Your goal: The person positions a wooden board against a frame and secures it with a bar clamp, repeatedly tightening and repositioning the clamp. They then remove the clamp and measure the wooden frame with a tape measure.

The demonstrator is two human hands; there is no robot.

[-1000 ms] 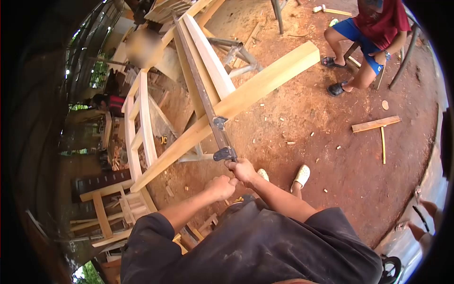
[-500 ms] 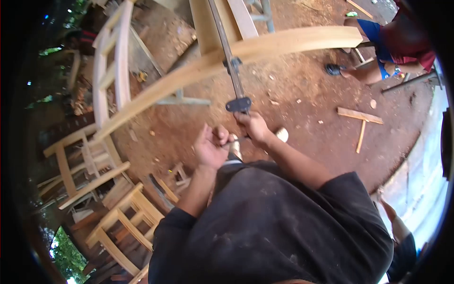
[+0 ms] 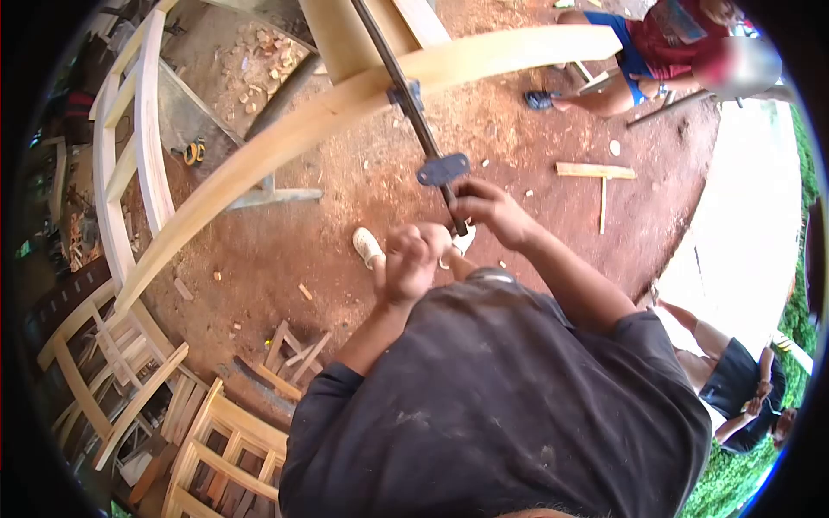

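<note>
A long dark bar clamp (image 3: 416, 121) crosses a curved wooden piece (image 3: 285, 138). Its jaw block (image 3: 404, 97) sits against the near edge of the wood, and a flat dark plate (image 3: 443, 169) is lower on the bar. My right hand (image 3: 494, 212) has bent fingers on the clamp just below this plate, near its lower end. Close by on the left, my left hand (image 3: 413, 261) is curled closed beside the clamp's end. What its fingers hold, if anything, is hidden.
Wooden frames (image 3: 229, 440) stand at lower left, and a ladder-like frame (image 3: 129, 129) at upper left. A seated person (image 3: 643, 60) is at upper right, another person (image 3: 734, 388) at lower right. Wood strips (image 3: 596, 171) and a yellow-black tool (image 3: 195, 152) lie around on the dirt.
The view has shifted, so the clamp and wood appear further left. My right-hand fingers have loosened into a more spread bend. My left hand has curled more and come nearer the clamp's end.
</note>
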